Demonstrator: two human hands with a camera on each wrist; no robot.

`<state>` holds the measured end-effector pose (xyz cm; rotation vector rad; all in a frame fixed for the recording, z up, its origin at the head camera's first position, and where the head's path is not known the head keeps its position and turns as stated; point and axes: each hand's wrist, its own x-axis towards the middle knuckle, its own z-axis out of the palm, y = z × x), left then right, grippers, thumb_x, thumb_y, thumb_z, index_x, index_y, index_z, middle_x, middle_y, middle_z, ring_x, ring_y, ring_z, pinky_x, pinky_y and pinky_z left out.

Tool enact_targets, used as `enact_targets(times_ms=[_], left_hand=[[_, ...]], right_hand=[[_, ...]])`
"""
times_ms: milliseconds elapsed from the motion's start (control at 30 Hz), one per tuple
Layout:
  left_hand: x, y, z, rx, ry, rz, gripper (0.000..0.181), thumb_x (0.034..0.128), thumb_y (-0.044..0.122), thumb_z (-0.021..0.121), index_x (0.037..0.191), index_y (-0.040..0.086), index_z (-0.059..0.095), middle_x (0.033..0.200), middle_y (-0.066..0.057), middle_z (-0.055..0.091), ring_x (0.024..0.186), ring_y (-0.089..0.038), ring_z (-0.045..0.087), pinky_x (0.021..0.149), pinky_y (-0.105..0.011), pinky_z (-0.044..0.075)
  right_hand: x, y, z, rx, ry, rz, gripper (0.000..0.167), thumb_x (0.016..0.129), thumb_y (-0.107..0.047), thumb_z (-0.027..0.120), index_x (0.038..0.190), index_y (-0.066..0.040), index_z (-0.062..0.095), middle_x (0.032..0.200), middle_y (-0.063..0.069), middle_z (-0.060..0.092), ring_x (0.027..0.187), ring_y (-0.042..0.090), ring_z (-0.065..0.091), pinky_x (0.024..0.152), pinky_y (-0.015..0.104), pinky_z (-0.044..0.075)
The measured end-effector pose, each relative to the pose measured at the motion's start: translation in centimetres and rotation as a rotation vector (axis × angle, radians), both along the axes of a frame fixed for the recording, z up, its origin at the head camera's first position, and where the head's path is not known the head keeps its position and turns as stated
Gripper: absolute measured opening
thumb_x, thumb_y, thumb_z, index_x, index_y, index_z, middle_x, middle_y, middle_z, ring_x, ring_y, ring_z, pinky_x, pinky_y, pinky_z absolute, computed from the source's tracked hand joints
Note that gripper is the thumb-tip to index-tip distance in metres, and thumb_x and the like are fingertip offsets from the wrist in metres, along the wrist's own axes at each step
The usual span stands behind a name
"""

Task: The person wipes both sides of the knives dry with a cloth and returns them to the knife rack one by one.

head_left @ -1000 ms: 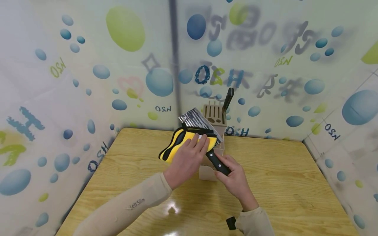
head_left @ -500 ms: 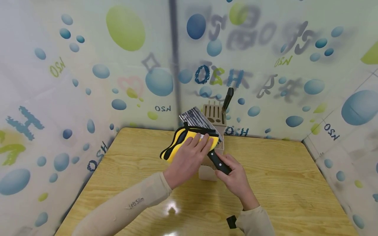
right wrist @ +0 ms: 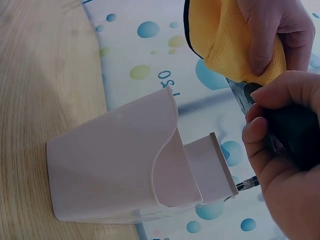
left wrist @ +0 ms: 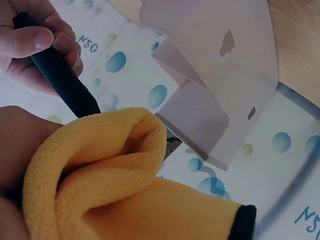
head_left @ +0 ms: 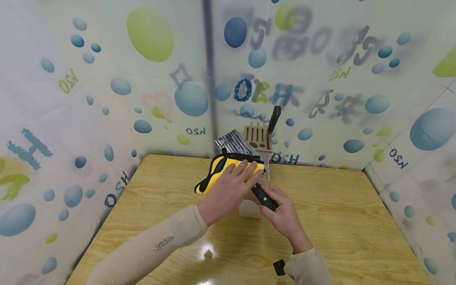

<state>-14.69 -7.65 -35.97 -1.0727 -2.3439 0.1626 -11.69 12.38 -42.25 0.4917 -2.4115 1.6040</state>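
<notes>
A cleaver with a wide, shiny blade [head_left: 235, 141] is held up over the table, its blade slanting to the upper left. My right hand [head_left: 285, 215] grips its black riveted handle [head_left: 264, 198]. Folded over the lower part of the blade is a yellow cloth [head_left: 210, 181] with black edging. My left hand [head_left: 228, 194] holds this cloth against the blade near the handle, fingers extended across it in the head view. The right wrist view shows the left thumb [right wrist: 262, 55] pressing the cloth from the other side. Cloth and hand hide part of the blade.
Behind the hands stands a pale knife holder [head_left: 254, 136] with slots, partly hidden. One black-handled knife [head_left: 274, 118] sticks up from it. Its curved front compartment [right wrist: 115, 160] shows in the right wrist view. The wooden table [head_left: 338, 221] meets patterned wall sheets at its back.
My left hand and the yellow cloth have shifted slightly right along the blade, closer to the handle. The right hand and cleaver stay nearly still.
</notes>
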Motion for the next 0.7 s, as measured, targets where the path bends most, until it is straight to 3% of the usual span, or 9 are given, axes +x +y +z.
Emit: enact_targets(times_ms=[300,700], left_hand=[[-0.07,0.32,0.16,-0.044,0.042,0.019,0.055,0.0957,0.020,0.076,0.146,0.010,0.058,0.149,-0.012,0.056,0.134,-0.030,0.057,0.101,-0.038,0.056],[-0.88,0.66,0.30,-0.081,0.035,0.052,0.056,0.0958,0.021,0.076,0.148,0.012,0.057,0.151,-0.011,0.055,0.135,-0.029,0.057,0.103,-0.036,0.056]], right_hand=[[-0.09,-0.08,-0.14,0.012,0.049,-0.001,0.056,0.083,0.010,0.073,0.138,0.005,0.062,0.107,0.014,0.065,0.090,0.025,0.059,0.071,0.024,0.055],[-0.08,-0.08,-0.22,0.019,0.059,0.009,0.055,0.084,0.011,0.072,0.138,0.004,0.063,0.104,0.011,0.064,0.088,0.023,0.058,0.069,0.024,0.054]])
